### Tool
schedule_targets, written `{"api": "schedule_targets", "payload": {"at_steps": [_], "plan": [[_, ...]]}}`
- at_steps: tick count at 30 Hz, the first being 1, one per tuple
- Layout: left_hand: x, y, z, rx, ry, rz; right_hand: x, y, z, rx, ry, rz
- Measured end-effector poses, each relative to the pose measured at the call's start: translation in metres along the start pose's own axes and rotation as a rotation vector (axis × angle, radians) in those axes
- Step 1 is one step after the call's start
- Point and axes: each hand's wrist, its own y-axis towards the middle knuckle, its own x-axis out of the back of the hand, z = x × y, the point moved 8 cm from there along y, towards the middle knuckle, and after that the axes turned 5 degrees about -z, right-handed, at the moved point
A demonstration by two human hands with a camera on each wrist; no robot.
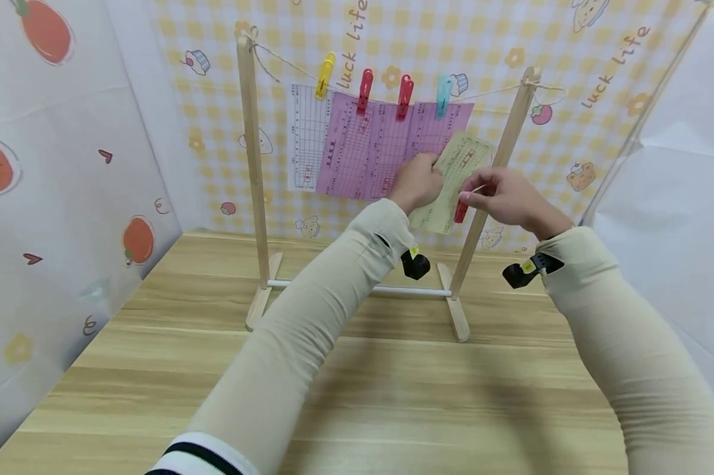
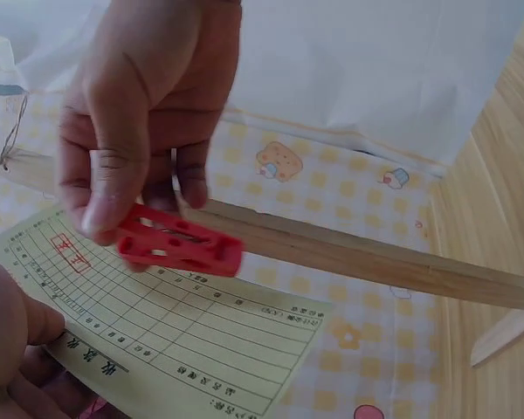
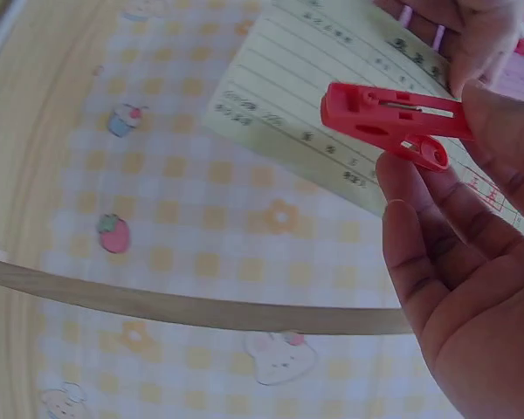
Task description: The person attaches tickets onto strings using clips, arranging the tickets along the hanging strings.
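My left hand [image 1: 419, 181] pinches a pale yellow-green printed form [image 1: 452, 188] along its left edge, and the form hangs tilted in front of the rack's right side. To its right, my right hand [image 1: 505, 198] holds a red clothespin [image 1: 460, 211] between thumb and fingers, its tip pointing down. In the right wrist view the clothespin [image 3: 393, 118] lies over the form without visibly gripping it. On the string hang a white form [image 1: 303, 138] and pink forms [image 1: 357, 152], held by yellow [image 1: 325, 76], red [image 1: 365, 92] and light blue [image 1: 443, 97] clothespins.
The rack has two wooden posts, left [image 1: 251, 152] and right [image 1: 505, 152], joined low down by a white bar [image 1: 416, 291]. It stands on a wood-grain table [image 1: 392, 402]. A yellow checked backdrop [image 1: 214, 178] rises behind it, with white sheets at both sides.
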Motion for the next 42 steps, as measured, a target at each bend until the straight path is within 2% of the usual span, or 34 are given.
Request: {"api": "schedule_targets", "payload": {"at_steps": [10,13,17,21,24,28,31,34,39,42], "plan": [[0.006,0.007,-0.009,0.077,-0.039,-0.035,0.041,0.017,0.019,0.048,0.049,-0.156],[0.007,0.007,-0.009,0.124,-0.085,-0.035,0.056,0.02,0.026,0.073,0.078,-0.261],[0.007,0.009,-0.008,0.19,-0.15,-0.046,0.077,0.024,0.039,0.132,0.179,-0.45],[0.004,0.012,-0.009,0.216,-0.22,-0.049,0.096,0.028,0.052,0.194,0.282,-0.615],[0.002,0.013,-0.01,0.233,-0.253,-0.056,0.107,0.032,0.06,0.214,0.306,-0.708],[0.0,0.015,-0.012,0.237,-0.266,-0.074,0.12,0.035,0.07,0.221,0.258,-0.803],[-0.002,0.016,-0.015,0.225,-0.277,-0.08,0.126,0.039,0.075,0.203,0.193,-0.825],[-0.003,0.017,-0.017,0.207,-0.27,-0.084,0.13,0.046,0.076,0.157,0.145,-0.795],[-0.004,0.016,-0.02,0.208,-0.255,-0.081,0.132,0.057,0.069,0.074,0.202,-0.689],[-0.006,0.017,-0.02,0.226,-0.263,-0.069,0.13,0.06,0.067,0.052,0.211,-0.648]]}}
